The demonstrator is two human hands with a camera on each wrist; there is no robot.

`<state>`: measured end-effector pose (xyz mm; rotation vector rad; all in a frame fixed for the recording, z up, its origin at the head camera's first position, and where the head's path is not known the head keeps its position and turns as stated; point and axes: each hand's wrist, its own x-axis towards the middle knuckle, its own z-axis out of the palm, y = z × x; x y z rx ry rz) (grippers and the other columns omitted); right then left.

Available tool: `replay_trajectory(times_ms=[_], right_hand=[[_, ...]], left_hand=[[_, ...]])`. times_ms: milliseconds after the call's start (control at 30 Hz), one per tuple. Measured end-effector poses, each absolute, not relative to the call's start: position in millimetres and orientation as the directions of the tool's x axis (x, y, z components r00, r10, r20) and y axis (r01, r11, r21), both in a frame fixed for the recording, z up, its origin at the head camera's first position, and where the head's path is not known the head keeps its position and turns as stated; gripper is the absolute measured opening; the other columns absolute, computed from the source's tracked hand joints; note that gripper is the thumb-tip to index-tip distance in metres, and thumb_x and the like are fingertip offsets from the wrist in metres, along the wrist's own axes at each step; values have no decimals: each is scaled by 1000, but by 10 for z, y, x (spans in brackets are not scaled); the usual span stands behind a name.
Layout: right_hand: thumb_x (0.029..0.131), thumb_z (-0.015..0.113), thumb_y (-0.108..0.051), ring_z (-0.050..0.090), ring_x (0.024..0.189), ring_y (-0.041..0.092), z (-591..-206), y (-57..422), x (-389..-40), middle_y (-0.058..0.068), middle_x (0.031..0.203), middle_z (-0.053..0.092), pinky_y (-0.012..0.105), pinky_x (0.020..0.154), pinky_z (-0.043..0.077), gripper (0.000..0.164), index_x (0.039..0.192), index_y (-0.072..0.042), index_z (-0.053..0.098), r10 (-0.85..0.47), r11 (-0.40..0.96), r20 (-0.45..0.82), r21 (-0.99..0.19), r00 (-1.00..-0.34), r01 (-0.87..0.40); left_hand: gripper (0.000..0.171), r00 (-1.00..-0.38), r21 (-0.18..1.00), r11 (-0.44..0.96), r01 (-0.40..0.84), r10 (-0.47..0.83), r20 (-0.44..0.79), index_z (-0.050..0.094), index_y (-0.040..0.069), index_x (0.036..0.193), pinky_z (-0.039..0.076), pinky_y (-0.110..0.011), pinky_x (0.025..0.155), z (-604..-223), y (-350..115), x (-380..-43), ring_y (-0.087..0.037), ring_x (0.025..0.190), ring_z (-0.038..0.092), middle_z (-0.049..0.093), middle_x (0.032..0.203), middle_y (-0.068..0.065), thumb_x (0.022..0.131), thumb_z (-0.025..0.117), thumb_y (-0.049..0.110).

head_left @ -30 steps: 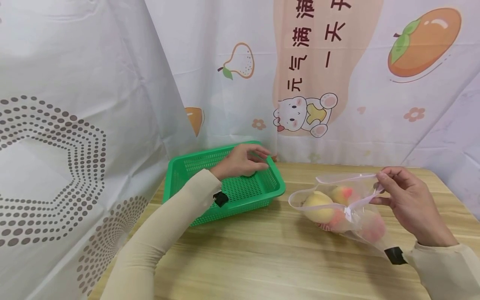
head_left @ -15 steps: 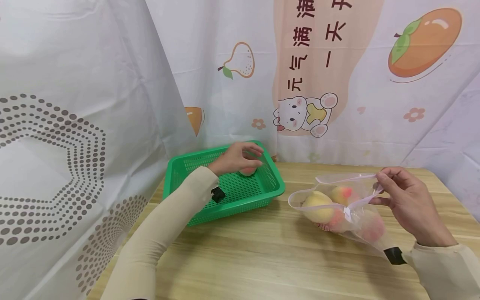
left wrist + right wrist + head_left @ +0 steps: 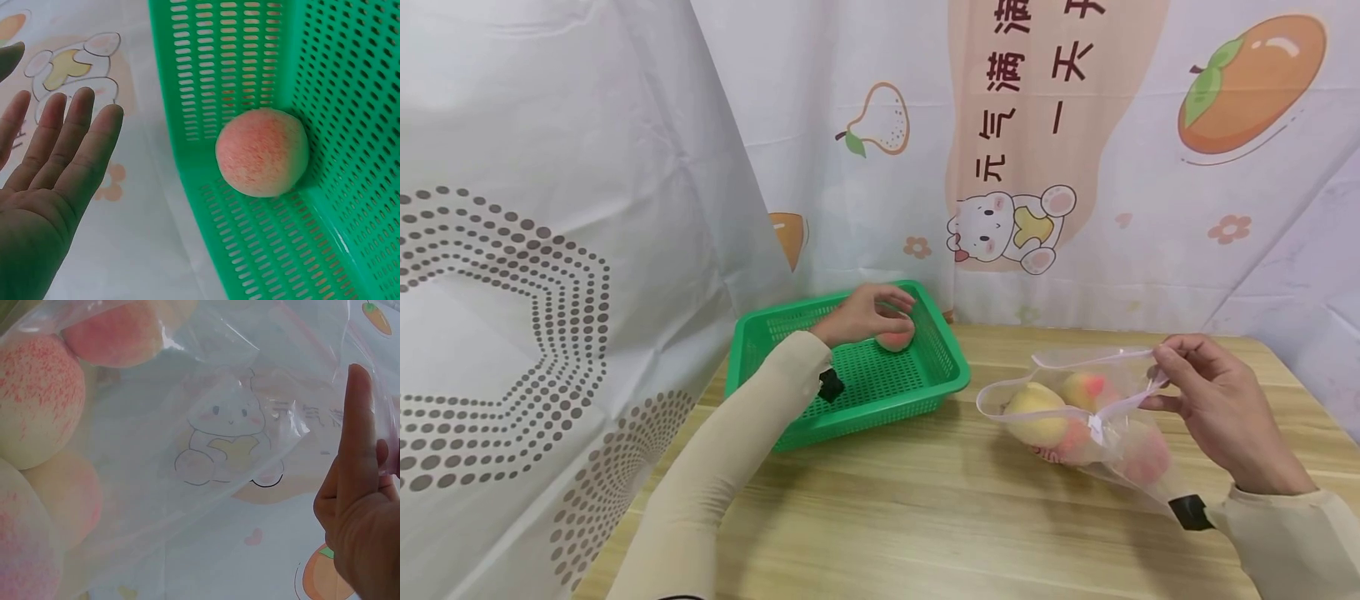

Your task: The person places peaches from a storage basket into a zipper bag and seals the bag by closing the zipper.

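Wood-grain tabletop [image 3: 925, 517]. Left grip [image 3: 865, 317] spread; peach [image 3: 896, 341] near, below it, in green basket [image 3: 880, 407]. Right grip [image 3: 1221, 408] pinches clear bag rim [image 3: 1041, 413]: best held steady.

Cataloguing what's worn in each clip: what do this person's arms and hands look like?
The left sleeve and right sleeve are plain beige, reaching the wrists. A small black block shows at each wrist, left block and right block. The left hand and right hand wear no gloves.
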<state>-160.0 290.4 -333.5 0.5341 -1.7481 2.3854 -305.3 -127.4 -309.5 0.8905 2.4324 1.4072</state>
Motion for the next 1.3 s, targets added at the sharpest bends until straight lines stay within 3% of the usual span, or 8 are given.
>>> replay_trajectory(times_ms=[667,1300], right_hand=[[102,46,7,62,81,13,-3336,2894,-1602,4,94,59,29,66,59,17,107,1,61,-99,-307,364,-896,-926,-320],[102,46,7,62,80,12,-3359,2885,-1601,3,92,59,28,65,59,17,106,1,61,-88,-293,378,-894,-922,-339]], left_hand=[[39,-849,845,425,323,525,60,60,-2,131,51,-42,97,-3289,-1383,-3241,-33,116,61,61,128,-23,94,69,5],[43,-888,862,443,245,459,16,57,-2,134,51,-45,97,-3503,-1457,-3372,-36,122,57,60,130,-20,95,69,9]])
